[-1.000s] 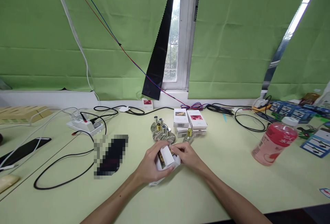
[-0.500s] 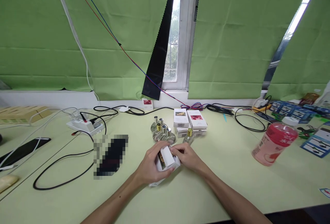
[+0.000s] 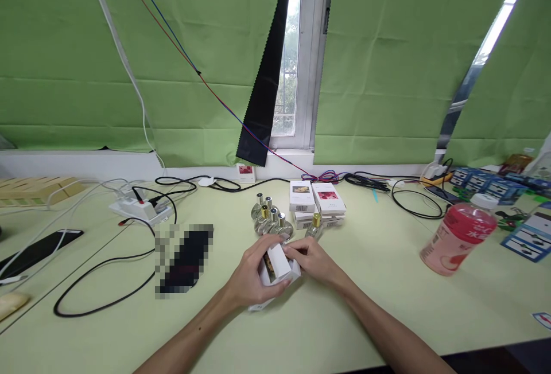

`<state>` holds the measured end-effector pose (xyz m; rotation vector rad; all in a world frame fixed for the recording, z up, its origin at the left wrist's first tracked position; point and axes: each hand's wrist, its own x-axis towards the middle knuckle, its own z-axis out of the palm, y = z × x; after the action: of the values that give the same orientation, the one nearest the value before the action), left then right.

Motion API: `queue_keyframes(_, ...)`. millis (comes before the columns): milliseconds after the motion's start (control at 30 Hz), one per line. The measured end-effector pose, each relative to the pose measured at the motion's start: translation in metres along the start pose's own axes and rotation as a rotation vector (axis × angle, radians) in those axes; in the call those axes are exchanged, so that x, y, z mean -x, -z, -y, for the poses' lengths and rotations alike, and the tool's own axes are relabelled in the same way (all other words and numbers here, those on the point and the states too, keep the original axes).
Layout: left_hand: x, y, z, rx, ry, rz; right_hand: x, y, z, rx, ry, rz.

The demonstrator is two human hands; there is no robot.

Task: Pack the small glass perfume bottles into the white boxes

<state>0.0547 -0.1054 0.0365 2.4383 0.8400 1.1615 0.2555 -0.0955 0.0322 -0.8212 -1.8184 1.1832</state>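
Observation:
A small white box [image 3: 280, 264] with a dark picture on its side is in my left hand [image 3: 253, 271], fingers over its far edge and thumb along the near side. My right hand [image 3: 313, 258] pinches at the right far end of the same box; the fingertips are partly hidden there. Beyond the hands, several small glass bottles [image 3: 270, 222] with silver and gold caps stand in a cluster. One gold-capped bottle [image 3: 315, 225] stands apart, just past my right hand. Several white boxes with pictures [image 3: 329, 198] are stacked behind it.
A pink-labelled drink bottle [image 3: 460, 239] stands at the right, with blue packages [image 3: 528, 235] beyond. To the left lie a black phone [image 3: 43, 250], a white power strip [image 3: 142, 209] and a looped black cable [image 3: 81, 268]. A pixelated dark patch covers something left of my hands.
Almost nothing differs. The whole view has shifted very slightly; both hands keep their hold on the white box.

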Motion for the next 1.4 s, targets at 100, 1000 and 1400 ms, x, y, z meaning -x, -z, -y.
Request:
queue_keyframes(100,0.000,-0.001,0.000,0.008,-0.017,-0.008,-0.001,-0.002,0.003,-0.053,0.019,-0.023)
queue_keyframes(1000,0.003,-0.018,0.016,0.051,0.017,-0.288,0.007,-0.009,0.002,-0.100,0.164,-0.436)
queue_keyframes(1400,0.001,-0.023,0.013,0.015,0.117,-0.452,0.011,-0.012,0.001,0.150,0.377,-0.411)
